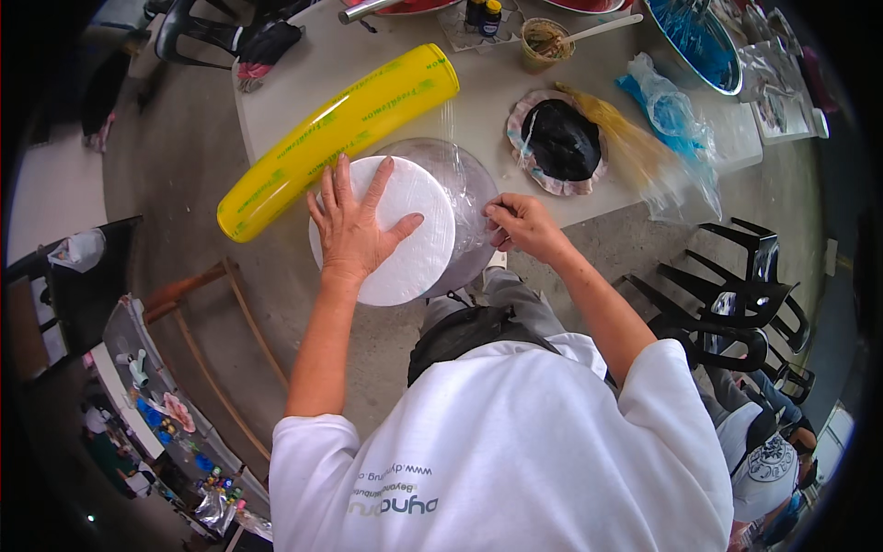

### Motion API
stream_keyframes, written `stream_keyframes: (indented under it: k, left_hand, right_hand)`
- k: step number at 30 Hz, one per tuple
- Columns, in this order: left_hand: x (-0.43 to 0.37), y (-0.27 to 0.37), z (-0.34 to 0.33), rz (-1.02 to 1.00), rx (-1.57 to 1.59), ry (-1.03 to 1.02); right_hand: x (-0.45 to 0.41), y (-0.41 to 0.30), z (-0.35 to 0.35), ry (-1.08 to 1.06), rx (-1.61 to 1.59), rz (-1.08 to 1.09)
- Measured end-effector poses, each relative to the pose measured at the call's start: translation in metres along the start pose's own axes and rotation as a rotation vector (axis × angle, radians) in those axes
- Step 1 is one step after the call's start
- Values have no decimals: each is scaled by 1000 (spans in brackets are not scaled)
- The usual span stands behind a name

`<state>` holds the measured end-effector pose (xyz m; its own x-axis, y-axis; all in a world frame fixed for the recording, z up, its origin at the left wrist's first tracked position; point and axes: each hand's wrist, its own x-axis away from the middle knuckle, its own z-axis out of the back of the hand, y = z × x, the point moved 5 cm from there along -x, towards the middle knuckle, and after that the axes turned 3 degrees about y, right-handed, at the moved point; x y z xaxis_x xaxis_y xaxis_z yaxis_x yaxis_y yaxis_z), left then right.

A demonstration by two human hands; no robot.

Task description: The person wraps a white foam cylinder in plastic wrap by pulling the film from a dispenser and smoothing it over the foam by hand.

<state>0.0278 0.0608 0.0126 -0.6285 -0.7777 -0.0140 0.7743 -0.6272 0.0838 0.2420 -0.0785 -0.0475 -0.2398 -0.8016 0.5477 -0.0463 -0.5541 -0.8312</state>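
Note:
A white round foam disc [414, 241] rests over a larger grey round board [476, 172] at the table's near edge. My left hand [355, 228] lies flat on the disc with fingers spread, pressing on it from above. Clear plastic film [461, 186] runs across the disc's right side and bunches over the grey board. My right hand [517, 224] pinches the edge of this film at the board's right rim. Behind the disc lies a long yellow roll [345, 134] with green printing, apparently of plastic film, close to my left fingertips. A strip of film stretches towards the roll's right end.
On the table [476, 69] stand a tub [545, 45] with a stirring stick, small jars [490, 19] and a basin of blue [697, 48]. A black-centred round piece [562, 141] lies beside yellowish plastic [628, 138]. Black plastic chairs [738, 297] stand right; a person's cap [769, 462] shows behind me.

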Motion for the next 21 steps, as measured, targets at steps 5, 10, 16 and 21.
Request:
stream_keyframes:
  k: [5, 10, 16, 21]
  left_hand:
    - [1, -1, 0, -10, -26, -7]
    - [0, -1, -1, -29, -33, 2]
    - [-1, 3, 3, -67, -82, 21]
    - [0, 0, 2, -87, -67, 23]
  right_hand:
    - [10, -3, -27, -231, -149, -314]
    - [-14, 9, -33, -219, -186, -136]
    - [-26, 20, -15, -43, -40, -40]
    - [-26, 16, -3, -197, -146, -108]
